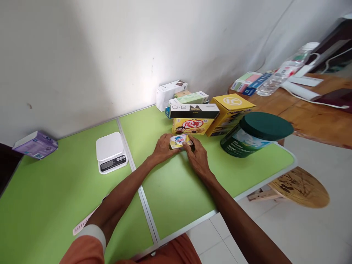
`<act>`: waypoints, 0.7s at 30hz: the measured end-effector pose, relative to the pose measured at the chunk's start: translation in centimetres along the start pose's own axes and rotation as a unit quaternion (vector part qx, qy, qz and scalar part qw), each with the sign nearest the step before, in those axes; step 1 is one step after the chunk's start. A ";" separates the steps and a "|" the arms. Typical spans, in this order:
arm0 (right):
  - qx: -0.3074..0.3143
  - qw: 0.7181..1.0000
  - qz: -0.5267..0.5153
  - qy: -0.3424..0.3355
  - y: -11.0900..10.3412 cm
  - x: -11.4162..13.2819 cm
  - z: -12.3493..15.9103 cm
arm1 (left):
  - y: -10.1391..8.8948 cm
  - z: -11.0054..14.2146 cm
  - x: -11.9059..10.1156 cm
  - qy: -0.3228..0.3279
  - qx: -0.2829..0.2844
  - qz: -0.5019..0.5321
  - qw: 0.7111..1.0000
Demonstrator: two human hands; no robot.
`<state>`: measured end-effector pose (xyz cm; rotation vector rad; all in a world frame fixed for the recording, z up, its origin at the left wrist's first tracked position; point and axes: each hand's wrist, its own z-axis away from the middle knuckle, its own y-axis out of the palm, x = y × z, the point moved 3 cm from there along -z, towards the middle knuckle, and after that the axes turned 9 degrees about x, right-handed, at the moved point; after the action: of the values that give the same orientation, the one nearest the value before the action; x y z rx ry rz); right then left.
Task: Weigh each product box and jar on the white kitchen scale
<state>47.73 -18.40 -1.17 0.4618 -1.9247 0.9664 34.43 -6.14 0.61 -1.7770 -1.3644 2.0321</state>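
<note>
Both my hands grip a small yellow and white packet (179, 140) with a blue and red logo, low over the green table (170, 190). My left hand (162, 148) clasps its left end with curled fingers. At the packet's right end my right hand (197, 155) pinches it from above. Just behind the packet lies a yellow snack box with red writing (193, 125).
A white kitchen scale (111, 151) stands left of my hands, a purple box (35, 144) at the far left. Behind are a black and white box (194, 110), white boxes (170, 93), a yellow carton (230, 112) and a green-lidded tin (254, 134). A wooden table (308, 110) and stool (299, 187) stand right.
</note>
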 end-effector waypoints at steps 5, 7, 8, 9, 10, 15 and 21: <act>0.035 0.998 -0.050 -0.014 1.6 2.9 1.6 | -3.8 3.7 -0.8 -0.006 -0.018 -0.050 0.999; 0.055 0.994 -0.072 -0.054 3.0 5.1 1.6 | -6.7 5.9 -1.1 -0.002 -0.042 -0.069 0.997; 0.066 0.991 -0.084 -0.078 4.0 6.5 1.4 | -8.5 7.1 -1.1 -0.004 -0.055 -0.077 0.995; 0.079 0.987 -0.096 -0.102 5.1 7.9 1.2 | -10.2 8.4 -0.9 -0.009 -0.069 -0.083 0.994; 0.095 0.982 -0.108 -0.125 6.4 9.3 1.0 | -12.0 9.7 -0.6 -0.017 -0.083 -0.088 0.992; 0.193 0.946 -0.158 -0.207 14.4 14.8 -0.3 | -19.0 15.8 3.2 -0.092 -0.160 -0.094 0.978; 0.238 0.937 -0.127 -0.222 21.0 16.2 0.0 | -21.3 19.8 8.1 -0.173 -0.191 -0.067 0.964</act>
<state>25.76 -4.33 3.34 1.2710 -1.9372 1.2305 5.77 0.67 7.10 -1.4342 -2.0379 2.1936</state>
